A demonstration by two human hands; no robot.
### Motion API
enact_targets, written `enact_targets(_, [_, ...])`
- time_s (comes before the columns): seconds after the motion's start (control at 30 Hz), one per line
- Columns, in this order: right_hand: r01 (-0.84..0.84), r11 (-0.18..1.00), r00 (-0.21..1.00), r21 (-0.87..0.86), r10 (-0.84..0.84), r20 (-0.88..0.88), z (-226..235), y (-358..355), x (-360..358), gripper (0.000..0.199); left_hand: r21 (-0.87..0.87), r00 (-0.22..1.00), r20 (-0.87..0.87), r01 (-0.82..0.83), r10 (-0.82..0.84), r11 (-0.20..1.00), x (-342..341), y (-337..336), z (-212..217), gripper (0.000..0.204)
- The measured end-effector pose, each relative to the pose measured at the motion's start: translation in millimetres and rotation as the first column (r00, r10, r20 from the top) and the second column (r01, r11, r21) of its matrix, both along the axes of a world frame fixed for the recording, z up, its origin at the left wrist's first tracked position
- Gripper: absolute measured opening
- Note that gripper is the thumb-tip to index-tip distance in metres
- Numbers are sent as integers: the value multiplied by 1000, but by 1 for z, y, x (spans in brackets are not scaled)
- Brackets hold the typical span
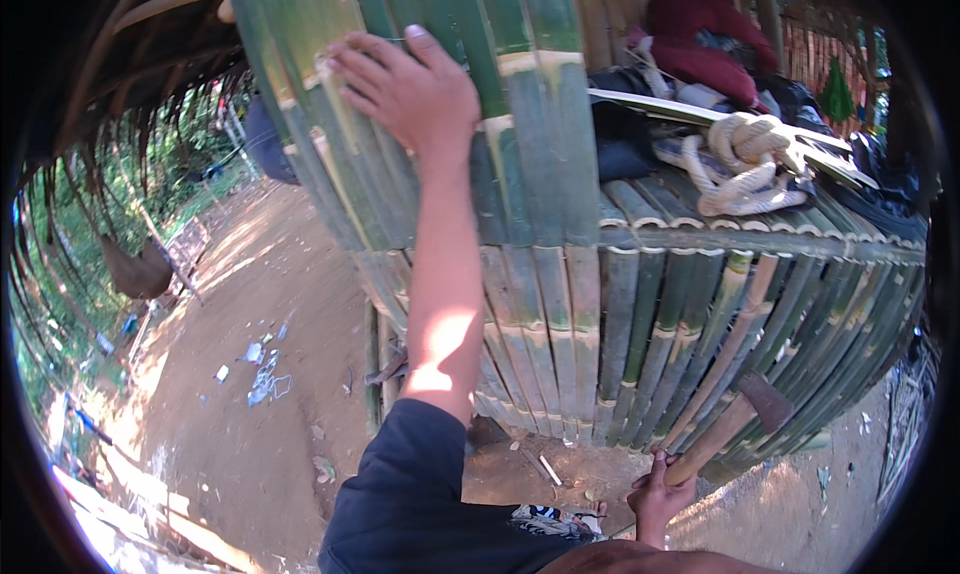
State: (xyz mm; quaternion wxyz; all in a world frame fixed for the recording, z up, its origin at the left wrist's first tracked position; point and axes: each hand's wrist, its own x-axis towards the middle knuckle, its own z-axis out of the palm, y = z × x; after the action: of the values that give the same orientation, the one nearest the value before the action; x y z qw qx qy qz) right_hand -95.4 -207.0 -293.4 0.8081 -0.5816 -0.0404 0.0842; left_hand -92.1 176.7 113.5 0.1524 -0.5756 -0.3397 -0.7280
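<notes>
My left hand [412,89] presses flat, fingers spread, on an upright panel of green bamboo slats [545,154]. Its arm reaches up across the panel from the lower middle. Low on the right, my right hand [660,497] grips the wooden handle of a hatchet [725,429]. The hatchet head points up and to the right, in front of a wall of bamboo poles [690,314]. From this view I cannot tell whether the blade touches the poles.
On a bamboo shelf [640,214] at the right lie a thick coil of white rope [745,164], a dark red cloth bundle [700,49] and dark bags. Bare dirt ground [250,324] with scattered litter [265,374] extends to the left, under a thatched roof edge [150,114].
</notes>
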Motion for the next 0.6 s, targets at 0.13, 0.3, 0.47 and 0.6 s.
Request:
enact_targets(0.13, [-15, 998, 993, -55, 21, 113, 15, -25, 23, 15, 72, 999, 43, -3, 0, 997, -5, 5, -2, 74])
enact_targets(0.3, [48, 992, 957, -114, -13, 291, 27, -58, 59, 13, 287, 975, 122, 143, -184, 947, -6, 6, -8, 60])
enact_targets(0.47, [252, 960, 851, -123, -159, 501, 29, -76, 95, 17, 519, 990, 108, 23, -92, 855, -13, -31, -17, 37])
enact_targets(0.6, [239, 956, 786, -170, -88, 611, 74, -106, 140, 33, 563, 938, -345, 230, -27, 794, 0, -120, -20, 31])
